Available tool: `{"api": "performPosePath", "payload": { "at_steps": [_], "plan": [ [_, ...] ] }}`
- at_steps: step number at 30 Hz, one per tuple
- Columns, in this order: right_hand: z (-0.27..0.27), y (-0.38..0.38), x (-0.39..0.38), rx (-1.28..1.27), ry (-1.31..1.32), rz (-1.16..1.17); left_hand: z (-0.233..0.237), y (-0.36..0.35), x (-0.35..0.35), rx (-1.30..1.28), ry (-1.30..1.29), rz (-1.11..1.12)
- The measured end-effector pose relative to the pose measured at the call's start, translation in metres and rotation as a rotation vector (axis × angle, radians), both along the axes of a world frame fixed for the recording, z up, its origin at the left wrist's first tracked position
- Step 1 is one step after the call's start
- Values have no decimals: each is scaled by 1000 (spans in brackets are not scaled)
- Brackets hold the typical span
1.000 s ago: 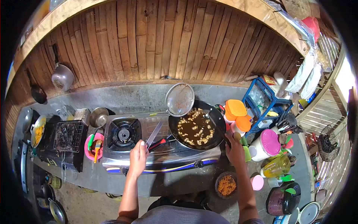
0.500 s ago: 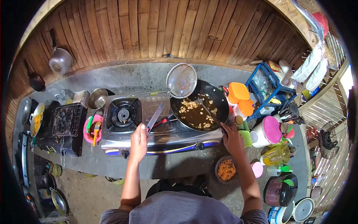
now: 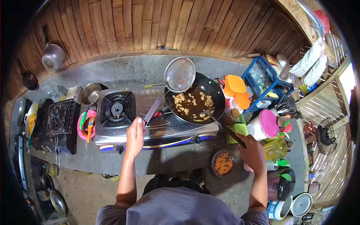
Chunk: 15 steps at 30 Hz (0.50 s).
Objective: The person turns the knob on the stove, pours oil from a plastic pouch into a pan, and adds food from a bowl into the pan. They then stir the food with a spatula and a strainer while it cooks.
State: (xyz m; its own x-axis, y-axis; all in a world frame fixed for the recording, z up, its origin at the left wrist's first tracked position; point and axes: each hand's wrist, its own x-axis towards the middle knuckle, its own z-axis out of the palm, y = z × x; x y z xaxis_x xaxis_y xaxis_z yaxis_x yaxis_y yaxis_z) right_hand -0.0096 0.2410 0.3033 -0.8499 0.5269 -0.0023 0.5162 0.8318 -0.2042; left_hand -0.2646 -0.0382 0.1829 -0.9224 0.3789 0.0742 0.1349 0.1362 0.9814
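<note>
My left hand (image 3: 134,135) is closed round the long flat metal handle of a wire-mesh strainer (image 3: 180,74). Its round mesh is raised over the far left rim of a dark wok (image 3: 215,88). Brown oil in the wok surrounds pale browned pieces of food (image 3: 181,99), too small to name. My right hand (image 3: 254,152) grips the dark handle of a spatula (image 3: 223,126), whose metal end dips into the oil near the wok's front right side. The wok rests on the right side of a two-burner gas stove (image 3: 157,129).
A bare burner (image 3: 116,108) is at the stove's left. Nearby are a pink bowl (image 3: 81,132) with a brush, a metal pot (image 3: 91,93) and a grill rack (image 3: 61,116). To the right stand orange-lidded tubs (image 3: 235,83), a blue rack (image 3: 266,61) and a mortar (image 3: 222,163) holding orange paste.
My right hand has moved right and towards me, drawing the spatula's end to the wok's front side. The food pieces have shifted in the oil. My left hand still holds the strainer.
</note>
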Motion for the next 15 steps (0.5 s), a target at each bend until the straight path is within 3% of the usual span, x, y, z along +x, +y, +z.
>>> {"api": "performPosePath", "payload": {
  "at_steps": [9,15],
  "plan": [
    [36,-6,19,87,-100,-158,1,-4,1,-7,-22,-5],
    [27,0,14,61,-26,-135,-3,-6,2,87,-39,11]
  ]
}}
